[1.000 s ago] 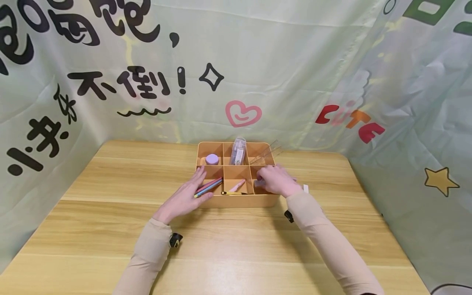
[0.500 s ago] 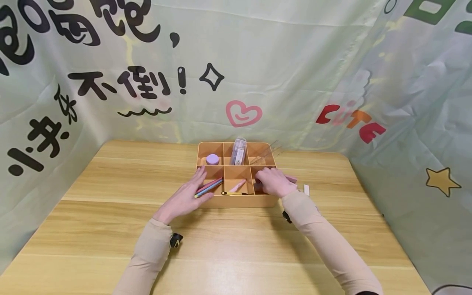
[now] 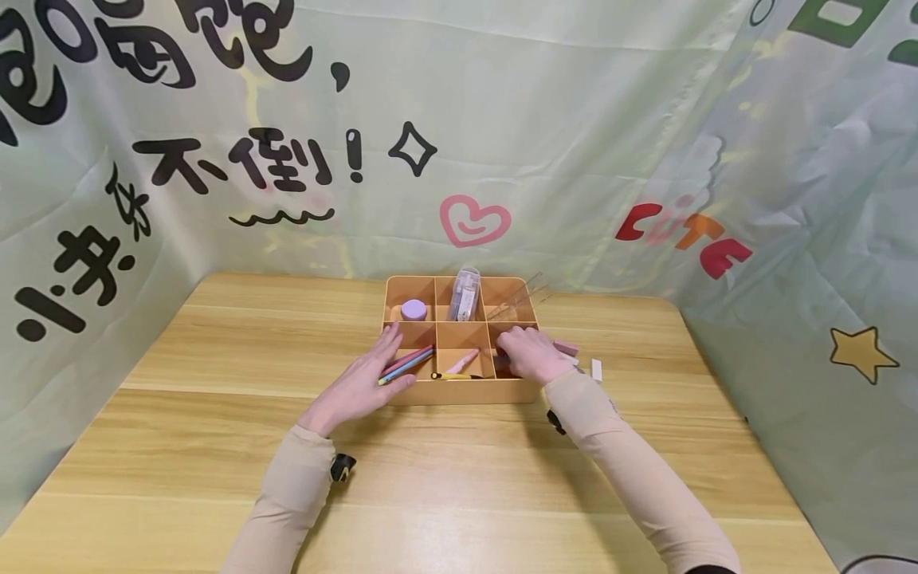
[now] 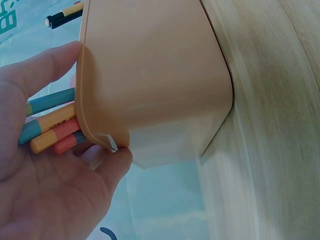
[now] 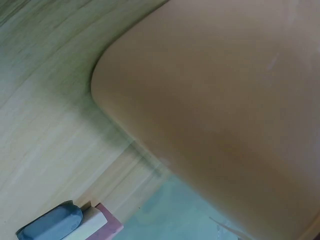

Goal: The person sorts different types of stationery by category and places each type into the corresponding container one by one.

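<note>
Box (image 3: pixel 468 391) mid-tabletop (image 3: pixel 445 486) at the 12 o'clock end, long side running 9 to 3. Dark item (image 3: pixel 501 363) sits in its 4 o'clock compartment; only a sliver shows, so we can't call its long axis.

Key relation: that item is at 9 o'clock from our right hand (image 3: pixel 534 355), right beside the fingers. Right is much the nearer hand. Right grip: fingertips hidden inside the compartment, can't tell whether it's grasping anything.

Left hand (image 3: pixel 356 375) at the box's 8 o'clock corner: grip released, fingers spread, touching the walls, slim pens (image 3: pixel 406 364) beside it pointing 8 to 2.

Outside, at the right hand's 3 o'clock: pink block (image 3: pixel 566 347); white piece (image 3: pixel 597 370) at 4 o'clock from that. Purple lid (image 3: pixel 413 310) in the 10 o'clock compartment.
</note>
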Available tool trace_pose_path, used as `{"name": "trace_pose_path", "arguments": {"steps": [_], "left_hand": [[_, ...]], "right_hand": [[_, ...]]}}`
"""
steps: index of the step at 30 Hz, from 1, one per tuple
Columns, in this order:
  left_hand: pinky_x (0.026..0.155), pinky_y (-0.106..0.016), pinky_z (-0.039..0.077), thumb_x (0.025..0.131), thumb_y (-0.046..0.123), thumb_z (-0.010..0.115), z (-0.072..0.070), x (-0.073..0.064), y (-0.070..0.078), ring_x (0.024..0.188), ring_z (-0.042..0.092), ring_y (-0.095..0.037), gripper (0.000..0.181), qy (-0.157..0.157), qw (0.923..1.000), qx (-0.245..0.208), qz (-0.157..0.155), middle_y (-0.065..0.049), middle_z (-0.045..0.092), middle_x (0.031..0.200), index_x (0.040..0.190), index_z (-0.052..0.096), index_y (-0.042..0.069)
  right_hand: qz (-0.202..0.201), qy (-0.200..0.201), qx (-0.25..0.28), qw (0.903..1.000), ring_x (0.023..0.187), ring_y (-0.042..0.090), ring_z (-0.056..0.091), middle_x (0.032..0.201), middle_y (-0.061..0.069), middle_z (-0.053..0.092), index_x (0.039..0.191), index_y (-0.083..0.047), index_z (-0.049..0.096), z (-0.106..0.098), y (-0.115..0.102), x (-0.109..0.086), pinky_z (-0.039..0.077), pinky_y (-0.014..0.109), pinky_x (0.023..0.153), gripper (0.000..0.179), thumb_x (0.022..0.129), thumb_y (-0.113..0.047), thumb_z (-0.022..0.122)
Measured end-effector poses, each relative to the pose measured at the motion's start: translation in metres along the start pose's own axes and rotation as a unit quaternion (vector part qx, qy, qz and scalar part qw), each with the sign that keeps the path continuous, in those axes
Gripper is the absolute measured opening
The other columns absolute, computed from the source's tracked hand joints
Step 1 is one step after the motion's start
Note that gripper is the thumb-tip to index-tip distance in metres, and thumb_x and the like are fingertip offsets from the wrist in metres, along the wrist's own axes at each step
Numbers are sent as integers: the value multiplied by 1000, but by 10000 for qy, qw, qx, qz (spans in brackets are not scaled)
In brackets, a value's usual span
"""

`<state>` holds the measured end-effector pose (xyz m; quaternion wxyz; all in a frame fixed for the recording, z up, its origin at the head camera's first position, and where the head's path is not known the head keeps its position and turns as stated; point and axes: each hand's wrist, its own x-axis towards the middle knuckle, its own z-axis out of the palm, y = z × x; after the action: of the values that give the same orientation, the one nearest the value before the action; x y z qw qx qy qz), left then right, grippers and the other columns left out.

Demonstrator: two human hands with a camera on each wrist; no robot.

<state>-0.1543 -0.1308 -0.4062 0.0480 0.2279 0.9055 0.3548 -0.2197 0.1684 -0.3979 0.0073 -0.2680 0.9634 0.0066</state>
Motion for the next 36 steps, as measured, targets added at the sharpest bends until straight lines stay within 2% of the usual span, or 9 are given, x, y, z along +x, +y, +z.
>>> {"name": "trace_pose_path", "arguments": {"steps": [12, 17, 20, 22, 24, 28, 32, 36], "left_hand": [[125, -58, 19, 100, 34, 62, 0, 0, 1, 158, 8, -34, 82, -22, 10000, -6, -25, -13, 2, 171, 159, 17, -1], [126, -57, 19, 100, 36, 61, 0, 0, 1, 158, 8, -34, 82, -31, 10000, -9, -22, -13, 2, 171, 159, 18, -1], [126, -57, 19, 100, 36, 61, -1, 0, 0, 158, 8, -34, 82, -23, 10000, 3, -11, -13, 2, 171, 159, 18, -2], [126, -57, 19, 100, 36, 61, 0, 0, 0, 158, 8, -34, 82, -17, 10000, 4, -10, -13, 2, 171, 159, 18, -2], [126, -57, 19, 100, 35, 62, 0, 0, 0, 158, 8, -34, 82, -13, 10000, 2, -6, -14, 2, 171, 159, 19, -2], [126, -57, 19, 100, 35, 62, 0, 0, 0, 158, 8, -34, 82, -10, 10000, 2, -10, -14, 2, 171, 158, 19, -3], [126, -57, 19, 100, 35, 62, 0, 0, 0, 158, 8, -34, 82, -16, 10000, 20, -22, -14, 2, 171, 159, 19, -3], [126, -56, 20, 100, 37, 61, 0, 0, 0, 159, 7, -33, 82, -19, 10000, 34, -42, -13, 2, 171, 159, 19, -2]], "right_hand": [[-39, 158, 6, 9999, 64, 25, 60, 78, 10, 69, 74, -7, 64, 2, 2, -1, 50, 41, 58, 17, 82, 8, 65], [85, 148, 321, 9993, 62, 22, 56, 73, 5, 66, 75, -10, 66, -1, 3, -2, 48, 40, 57, 15, 89, -4, 69], [48, 222, 599, 9979, 61, 19, 54, 71, 2, 65, 78, -10, 68, -4, 3, -4, 47, 37, 59, 11, 88, -9, 72], [34, 314, 780, 9965, 65, 19, 58, 75, 2, 68, 82, -10, 71, -6, 3, -7, 51, 38, 64, 6, 87, -8, 74], [13, 428, 960, 9945, 74, 21, 64, 83, 5, 72, 89, -8, 73, -8, 3, -10, 55, 41, 72, 4, 86, -9, 76], [54, 679, 1250, 9898, 94, 28, 71, 102, 11, 76, 104, -4, 75, -12, 4, -19, 58, 46, 88, 18, 87, -9, 76], [-27, 1060, 1550, 9822, 97, 30, 72, 106, 14, 76, 109, 1, 73, -15, 6, -28, 58, 46, 90, 21, 88, -5, 73], [-1, 1465, 1974, 9693, 96, 30, 70, 105, 16, 74, 109, 3, 73, -17, 9, -36, 58, 47, 88, 21, 89, -2, 71]]}}
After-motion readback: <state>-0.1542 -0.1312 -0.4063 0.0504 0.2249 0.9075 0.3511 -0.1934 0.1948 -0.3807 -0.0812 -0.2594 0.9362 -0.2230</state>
